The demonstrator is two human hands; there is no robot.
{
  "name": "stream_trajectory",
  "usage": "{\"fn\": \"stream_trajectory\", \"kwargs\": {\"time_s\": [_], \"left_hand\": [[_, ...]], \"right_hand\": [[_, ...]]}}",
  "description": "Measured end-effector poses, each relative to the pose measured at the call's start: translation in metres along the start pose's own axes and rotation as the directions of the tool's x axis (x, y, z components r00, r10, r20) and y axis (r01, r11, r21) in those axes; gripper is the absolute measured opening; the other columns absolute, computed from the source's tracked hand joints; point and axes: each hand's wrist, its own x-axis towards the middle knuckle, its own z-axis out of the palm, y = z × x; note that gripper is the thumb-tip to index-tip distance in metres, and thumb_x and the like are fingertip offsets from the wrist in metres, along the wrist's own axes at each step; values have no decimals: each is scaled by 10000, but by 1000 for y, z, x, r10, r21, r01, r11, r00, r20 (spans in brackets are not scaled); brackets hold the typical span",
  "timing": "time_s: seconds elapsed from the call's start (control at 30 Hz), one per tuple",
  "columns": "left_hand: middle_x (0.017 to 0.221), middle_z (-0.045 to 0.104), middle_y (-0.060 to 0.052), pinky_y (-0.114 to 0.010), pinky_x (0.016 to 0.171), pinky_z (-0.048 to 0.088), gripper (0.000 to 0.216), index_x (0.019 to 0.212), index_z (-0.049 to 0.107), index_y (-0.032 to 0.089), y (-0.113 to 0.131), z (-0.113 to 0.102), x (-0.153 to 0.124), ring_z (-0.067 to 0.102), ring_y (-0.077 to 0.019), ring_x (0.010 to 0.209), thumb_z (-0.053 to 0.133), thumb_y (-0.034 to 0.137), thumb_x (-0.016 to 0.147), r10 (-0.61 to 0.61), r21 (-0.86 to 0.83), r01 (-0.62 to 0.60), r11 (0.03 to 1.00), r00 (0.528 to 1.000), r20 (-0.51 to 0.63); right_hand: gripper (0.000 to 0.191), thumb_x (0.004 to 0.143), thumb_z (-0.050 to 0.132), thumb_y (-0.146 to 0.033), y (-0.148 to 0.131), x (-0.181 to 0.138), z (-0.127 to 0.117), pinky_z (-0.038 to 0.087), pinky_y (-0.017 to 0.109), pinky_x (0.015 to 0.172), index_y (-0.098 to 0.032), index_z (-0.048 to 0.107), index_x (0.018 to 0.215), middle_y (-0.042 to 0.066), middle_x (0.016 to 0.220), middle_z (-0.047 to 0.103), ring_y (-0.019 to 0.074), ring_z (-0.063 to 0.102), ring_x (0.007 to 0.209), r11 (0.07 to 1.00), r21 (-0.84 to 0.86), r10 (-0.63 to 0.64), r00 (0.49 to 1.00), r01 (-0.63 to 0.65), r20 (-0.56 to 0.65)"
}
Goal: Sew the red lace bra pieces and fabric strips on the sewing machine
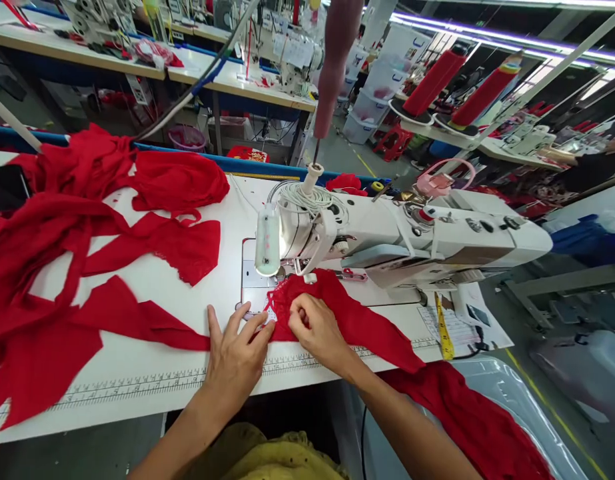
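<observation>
A red fabric piece [367, 327] lies under the head of a white sewing machine [387, 233], its lace-like edge near the needle area. My right hand [314, 327] is closed, with thumb and fingers pinching the red fabric just in front of the machine. To its left, my left hand [240, 343] rests flat with fingers spread, the fingertips by the fabric's left edge and the metal plate [250, 273]. Another red strip [152, 323] reaches the back of my left hand from the left. The needle itself is too small to make out.
More red fabric [47, 267] is heaped on the table's left. A printed ruler [137, 383] runs along the front edge. A yellow tape measure [444, 330] and papers lie at right. Fabric trails over a grey plastic bin [472, 373]. Red thread cones [487, 93] stand behind.
</observation>
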Motion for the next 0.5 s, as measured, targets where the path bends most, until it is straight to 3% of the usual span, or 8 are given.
{"fn": "stream_trajectory", "kwargs": {"time_s": [0.13,0.3,0.4,0.5], "left_hand": [[1162,733,-64,-834,1072,144,284,1143,681,219,0,-1,0,589,-373,1209,553,88,927,-10,-13,10,1000,1000,20],[1163,735,-76,-806,1100,131,276,1146,678,210,1,0,1,601,-350,1206,517,100,951,-10,0,10,1000,1000,3],[1154,740,-83,-791,1119,110,251,1139,673,184,1,0,1,611,-338,1199,511,112,961,-5,22,6,1000,1000,-15],[1137,746,-79,-798,1115,103,219,1107,679,174,1,0,1,616,-345,1185,527,121,957,-8,27,9,1000,1000,-20]], "right_hand": [[280,1002,409,-184,4,-3,-10,345,281,639,-224,512,744,-30,663,562,141,509,627,1000,30,6,1000,-6,2],[157,1002,513,-211,-6,0,-10,310,315,713,-204,615,883,23,850,640,167,533,790,945,-127,-281,946,303,162],[183,962,523,-155,-12,4,-6,278,332,703,-196,581,793,17,771,601,171,494,740,910,-239,-294,933,339,207],[163,894,528,-121,-15,6,0,281,341,713,-196,548,751,26,747,587,183,483,733,915,-231,-288,937,330,196]]}}
